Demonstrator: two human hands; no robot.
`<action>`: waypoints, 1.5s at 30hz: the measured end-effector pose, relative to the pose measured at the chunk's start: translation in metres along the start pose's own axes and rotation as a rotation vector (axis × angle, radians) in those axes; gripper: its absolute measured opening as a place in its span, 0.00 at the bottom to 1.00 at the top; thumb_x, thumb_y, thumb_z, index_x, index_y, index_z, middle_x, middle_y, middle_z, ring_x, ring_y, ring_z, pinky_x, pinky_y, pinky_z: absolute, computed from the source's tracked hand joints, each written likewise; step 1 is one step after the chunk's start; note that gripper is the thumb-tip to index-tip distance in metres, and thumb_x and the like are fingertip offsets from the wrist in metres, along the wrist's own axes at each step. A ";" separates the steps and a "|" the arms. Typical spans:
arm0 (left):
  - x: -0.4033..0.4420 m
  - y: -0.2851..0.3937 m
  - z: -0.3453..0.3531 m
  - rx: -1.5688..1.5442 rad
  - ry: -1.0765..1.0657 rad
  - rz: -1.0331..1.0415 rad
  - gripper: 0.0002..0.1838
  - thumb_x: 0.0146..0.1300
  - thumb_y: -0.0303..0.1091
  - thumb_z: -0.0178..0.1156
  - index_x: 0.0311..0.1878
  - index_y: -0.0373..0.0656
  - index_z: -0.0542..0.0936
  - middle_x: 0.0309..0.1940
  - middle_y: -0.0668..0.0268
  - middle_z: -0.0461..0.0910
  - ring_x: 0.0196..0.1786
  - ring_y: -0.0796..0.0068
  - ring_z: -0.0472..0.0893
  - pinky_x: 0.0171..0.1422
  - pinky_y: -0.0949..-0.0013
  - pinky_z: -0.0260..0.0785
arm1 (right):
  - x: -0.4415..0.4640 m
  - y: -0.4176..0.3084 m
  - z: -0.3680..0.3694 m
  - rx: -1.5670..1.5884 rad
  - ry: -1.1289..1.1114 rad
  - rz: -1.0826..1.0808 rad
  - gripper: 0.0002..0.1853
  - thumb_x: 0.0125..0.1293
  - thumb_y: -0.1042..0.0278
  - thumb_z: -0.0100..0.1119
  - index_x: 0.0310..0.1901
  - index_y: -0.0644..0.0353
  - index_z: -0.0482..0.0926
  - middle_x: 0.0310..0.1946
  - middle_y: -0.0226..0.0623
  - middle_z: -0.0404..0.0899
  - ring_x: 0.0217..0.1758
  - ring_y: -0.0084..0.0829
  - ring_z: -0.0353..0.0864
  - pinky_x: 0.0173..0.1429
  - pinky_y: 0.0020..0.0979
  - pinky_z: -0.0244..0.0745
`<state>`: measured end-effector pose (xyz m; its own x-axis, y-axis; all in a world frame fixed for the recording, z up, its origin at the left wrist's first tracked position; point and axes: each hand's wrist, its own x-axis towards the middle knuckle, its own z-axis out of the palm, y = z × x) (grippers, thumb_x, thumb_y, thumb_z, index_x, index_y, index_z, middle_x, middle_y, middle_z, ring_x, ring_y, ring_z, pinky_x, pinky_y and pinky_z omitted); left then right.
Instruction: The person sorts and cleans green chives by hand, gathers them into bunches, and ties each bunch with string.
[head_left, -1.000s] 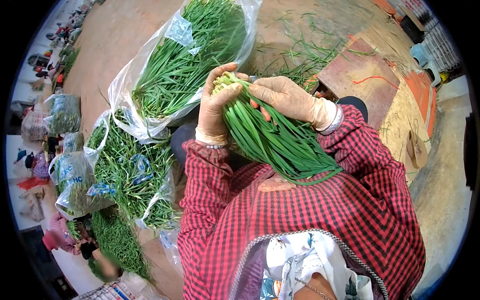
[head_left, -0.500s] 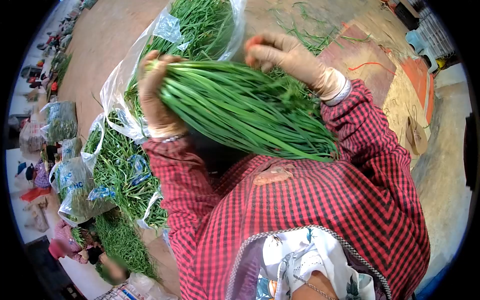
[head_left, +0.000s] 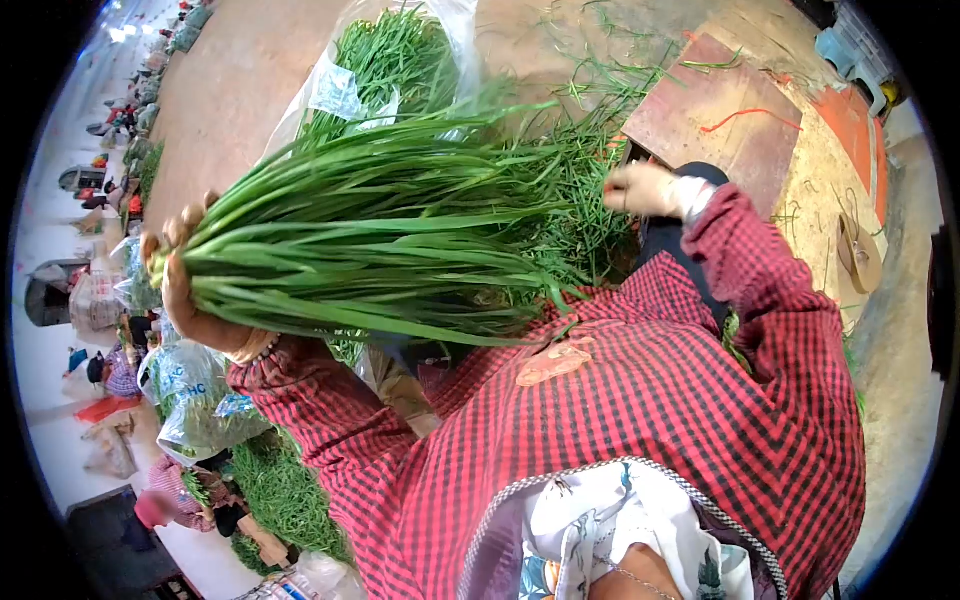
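Note:
My left hand (head_left: 205,290), in a tan glove, is wrapped round the pale stem end of a large bunch of garlic chives (head_left: 370,235). The long flat leaves fan out to the right above my lap. Apart from the bunch, my right hand (head_left: 645,190) is over my knee near the wooden board, gloved and slightly blurred. Its fingers are curled together; whether they hold anything small cannot be made out.
Loose green leaves (head_left: 595,215) lie beyond my lap. A clear plastic bag of greens (head_left: 395,65) stands ahead. At right are a wooden board (head_left: 720,120) with a red-orange strip (head_left: 750,115) and a sandal (head_left: 858,255). Another person (head_left: 185,490) sits among greens at lower left.
My left hand has carried the bunch left and toward me, and its leaves have spread wider. My right hand has moved right and down, away from the bunch.

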<state>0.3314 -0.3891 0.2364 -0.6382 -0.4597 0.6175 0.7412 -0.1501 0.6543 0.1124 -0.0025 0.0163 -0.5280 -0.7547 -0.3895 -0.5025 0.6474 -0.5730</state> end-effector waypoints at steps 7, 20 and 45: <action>-0.024 -0.013 -0.045 -0.028 0.157 0.045 0.19 0.67 0.42 0.50 0.55 0.41 0.73 0.49 0.56 0.80 0.57 0.54 0.76 0.71 0.44 0.60 | -0.033 -0.094 -0.061 0.822 0.361 -0.138 0.14 0.67 0.60 0.59 0.48 0.60 0.80 0.36 0.33 0.82 0.38 0.24 0.80 0.45 0.27 0.76; -0.046 -0.034 -0.019 -0.170 0.130 0.064 0.20 0.66 0.36 0.52 0.60 0.43 0.70 0.49 0.55 0.77 0.54 0.57 0.77 0.71 0.41 0.60 | -0.005 -0.143 -0.011 -0.036 0.629 -0.570 0.09 0.62 0.62 0.60 0.42 0.52 0.82 0.37 0.32 0.80 0.41 0.37 0.81 0.43 0.33 0.76; -0.046 -0.049 0.099 0.607 -0.145 -0.056 0.15 0.55 0.26 0.63 0.47 0.41 0.77 0.38 0.63 0.81 0.41 0.71 0.81 0.50 0.60 0.76 | -0.015 -0.125 -0.051 0.511 0.274 -0.592 0.38 0.58 0.51 0.68 0.67 0.57 0.65 0.63 0.45 0.69 0.68 0.37 0.67 0.68 0.36 0.63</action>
<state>0.3037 -0.2738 0.2193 -0.7260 -0.3355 0.6003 0.4827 0.3732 0.7923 0.1479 -0.0670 0.1308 -0.4548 -0.8600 0.2313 -0.4115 -0.0274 -0.9110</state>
